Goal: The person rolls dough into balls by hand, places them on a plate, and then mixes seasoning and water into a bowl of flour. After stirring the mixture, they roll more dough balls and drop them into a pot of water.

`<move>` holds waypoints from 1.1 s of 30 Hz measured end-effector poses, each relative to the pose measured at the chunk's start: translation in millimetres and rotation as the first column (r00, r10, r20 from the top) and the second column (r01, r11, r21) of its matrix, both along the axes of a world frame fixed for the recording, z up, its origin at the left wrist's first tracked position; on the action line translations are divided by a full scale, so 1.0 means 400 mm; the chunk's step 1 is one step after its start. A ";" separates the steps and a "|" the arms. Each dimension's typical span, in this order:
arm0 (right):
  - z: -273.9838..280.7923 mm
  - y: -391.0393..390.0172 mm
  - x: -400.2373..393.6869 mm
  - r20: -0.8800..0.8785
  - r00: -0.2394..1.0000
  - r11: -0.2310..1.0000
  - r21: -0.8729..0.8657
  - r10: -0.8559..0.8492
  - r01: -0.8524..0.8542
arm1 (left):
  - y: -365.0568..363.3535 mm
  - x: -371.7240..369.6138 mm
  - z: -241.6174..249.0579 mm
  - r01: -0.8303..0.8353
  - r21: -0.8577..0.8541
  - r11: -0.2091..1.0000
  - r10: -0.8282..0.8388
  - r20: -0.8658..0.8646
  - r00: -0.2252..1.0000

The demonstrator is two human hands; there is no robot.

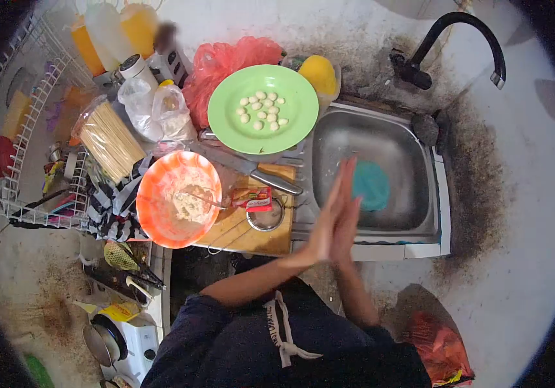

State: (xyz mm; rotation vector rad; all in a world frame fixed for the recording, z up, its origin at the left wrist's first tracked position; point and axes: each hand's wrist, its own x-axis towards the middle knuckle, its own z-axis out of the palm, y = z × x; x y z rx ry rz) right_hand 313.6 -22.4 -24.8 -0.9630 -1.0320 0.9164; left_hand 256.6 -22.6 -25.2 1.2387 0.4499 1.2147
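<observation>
My left hand (328,223) and my right hand (346,226) are pressed palm to palm over the left edge of the sink, fingers straight and blurred at the tips. Whatever lies between the palms, if anything, is hidden. Left of them, an orange-and-white bowl (155,216) holds pale dough mix (193,197) with a spoon in it. Behind, a green plate (232,90) carries several small white dough balls (262,115). Closer to my hands are a knife (276,182), a red sachet (259,200) and a small strainer (265,216) on a wooden board (239,234).
The metal sink (413,220) contains a teal round item (372,186), below a black faucet (465,19). At the left are skewers (108,139), plastic bags (140,107) and a white wire rack (22,149). A white stove (140,346) with a pan stands lower left.
</observation>
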 end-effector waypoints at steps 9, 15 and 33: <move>0.040 0.057 0.039 0.867 0.471 0.982 0.090 -0.160 0.168 | -0.077 0.008 0.018 0.184 -0.635 0.751 -0.018 0.259 0.966; 0.042 -0.033 -0.061 0.287 0.957 0.991 -0.136 0.048 -0.009 | 0.041 -0.058 0.043 0.161 -0.118 0.980 -0.133 0.212 0.968; 0.067 -0.072 -0.009 0.029 0.825 0.799 -0.267 0.565 -0.538 | 0.069 -0.106 0.159 0.640 -0.174 0.748 -0.156 0.892 0.425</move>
